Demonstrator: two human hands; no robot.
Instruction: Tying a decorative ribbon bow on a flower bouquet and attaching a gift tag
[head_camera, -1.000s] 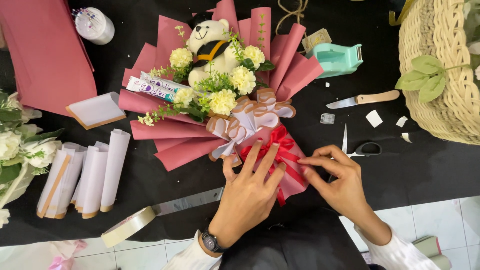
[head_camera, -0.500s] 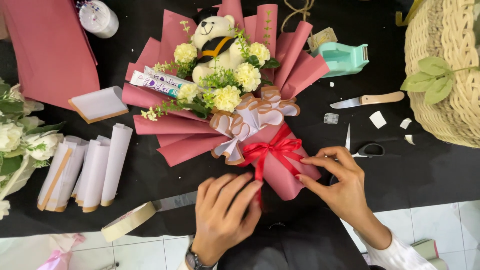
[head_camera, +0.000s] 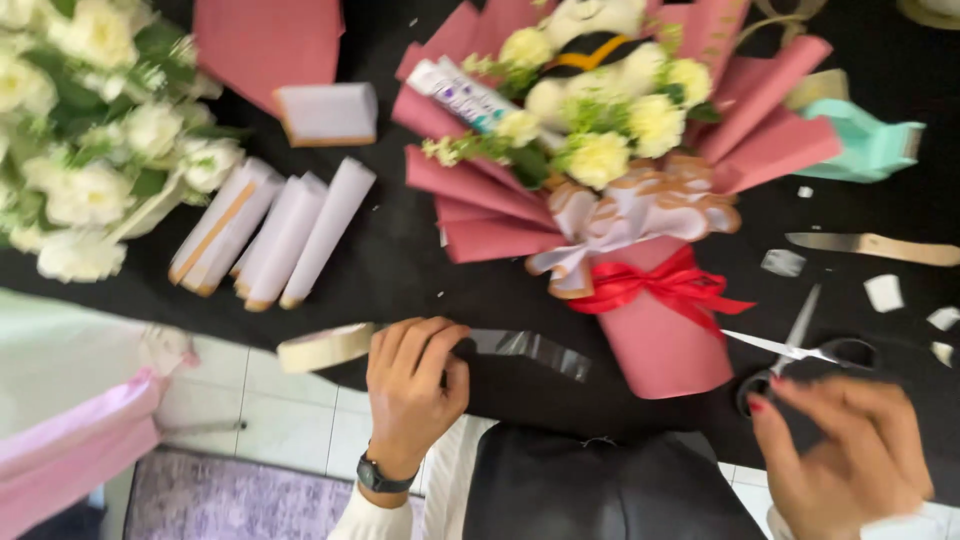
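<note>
Head view, looking down on a black-covered table (head_camera: 400, 270).

The left hand (head_camera: 412, 392) is resting at the table's near edge, fingers curled together over a flat roll of clear adhesive tape (head_camera: 325, 346). The fingertips are pressing on the loose strip of clear tape (head_camera: 530, 348) that is running out to the right from the roll. A dark wristwatch (head_camera: 378, 476) is sitting on that wrist.

The right hand (head_camera: 848, 452) is hovering low at the right, blurred. Its fingers are spread apart and are holding nothing. It is lying just beside the black handles of a pair of steel scissors (head_camera: 800, 345); whether a fingertip is touching the handles cannot be told from this view.

Between the two hands, a bouquet wrapped in dusty-pink paper (head_camera: 655, 340) is lying on the table, stem end toward the person. A red ribbon bow (head_camera: 665, 285) is tied around its neck, with a beige and white bow (head_camera: 625, 215) just above it. Pale yellow flowers (head_camera: 600, 155) are filling the top, with a white plush toy (head_camera: 590, 30) behind them and a tube-shaped packet (head_camera: 462, 92) tucked in on the left.

To the right of the bouquet: a mint-green tape dispenser (head_camera: 865, 140), and a wooden-handled knife (head_camera: 875, 247) well apart from the scissors. To the left: three rolled white paper sheets (head_camera: 275, 235) lying side by side, and a bunch of white flowers (head_camera: 90, 140) at the far left edge.
</note>
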